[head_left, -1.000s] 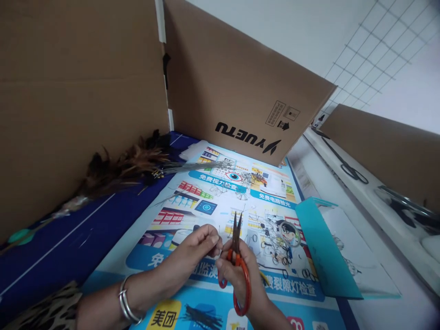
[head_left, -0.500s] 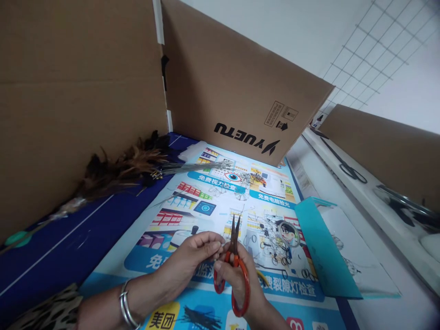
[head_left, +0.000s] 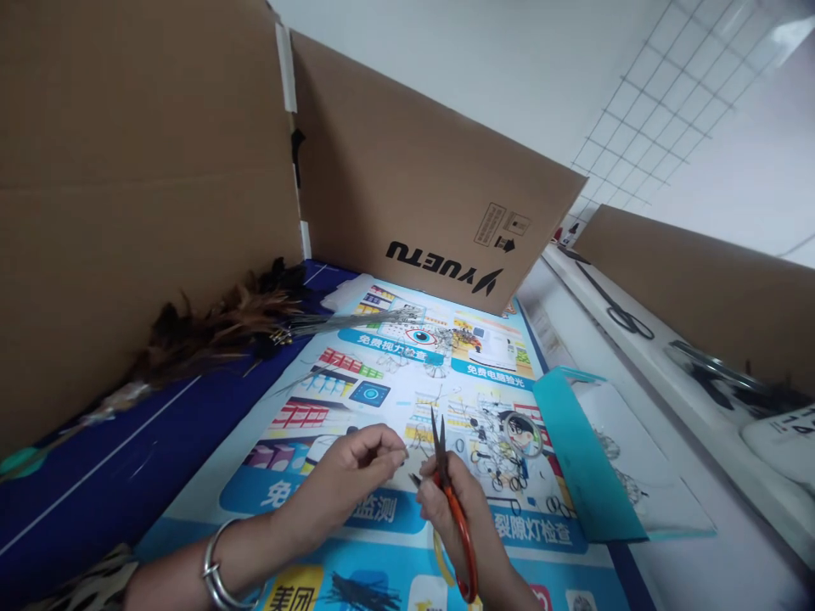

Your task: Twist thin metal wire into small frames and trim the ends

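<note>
Your right hand [head_left: 472, 502] clasps the orange-handled, dark-bladed metal scissors [head_left: 442, 463], long axis pointing away from you, blades right of, and apart from, your pinched left hand [head_left: 353, 475], contents too small to tell.

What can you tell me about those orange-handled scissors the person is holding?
The scissors have slim, dark, metallic-looking blades narrowing to sharp points, and glossy orange-red handles that look like plastic. They are slightly open, with a narrow gap between the tips. They sit in the grip of the person's right hand, blades pointing away from the person above the printed mat. The handle loops appear nearly edge-on, and the fingers hide part of the handles.
</note>
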